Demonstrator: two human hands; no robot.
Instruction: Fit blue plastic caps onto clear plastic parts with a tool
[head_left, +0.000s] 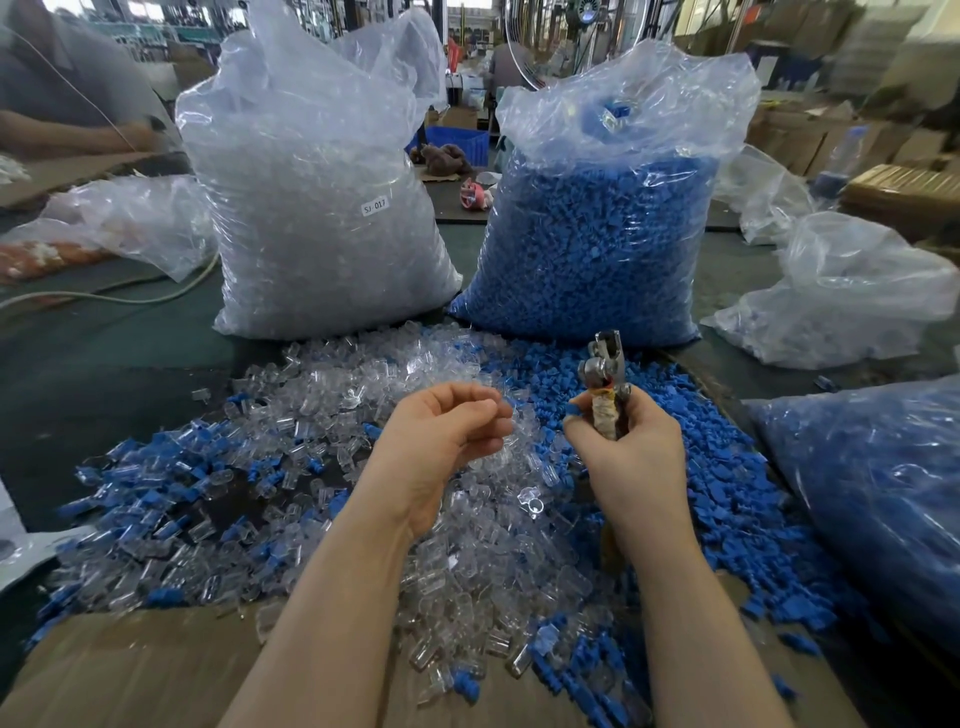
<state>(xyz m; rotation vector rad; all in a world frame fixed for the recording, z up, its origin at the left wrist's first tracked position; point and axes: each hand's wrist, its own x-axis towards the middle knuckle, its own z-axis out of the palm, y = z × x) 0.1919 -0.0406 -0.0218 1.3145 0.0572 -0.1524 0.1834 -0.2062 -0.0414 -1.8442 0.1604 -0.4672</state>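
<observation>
Metal tool (605, 374) gripped upright in right hand (626, 441), blue cap (572, 410) pinched at fingertips. Left hand (447, 431) loosely curled above loose clear parts (374, 395) mid-worktop; contents unclear. Behind, toward far edge: bag of clear parts (311, 208), bag of blue caps (597, 234).

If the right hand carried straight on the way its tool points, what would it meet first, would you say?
The right hand holds the metal tool pointing up and away. Straight ahead stands the bag of blue caps, probably the first contact, though depth is hard to judge here.
</observation>
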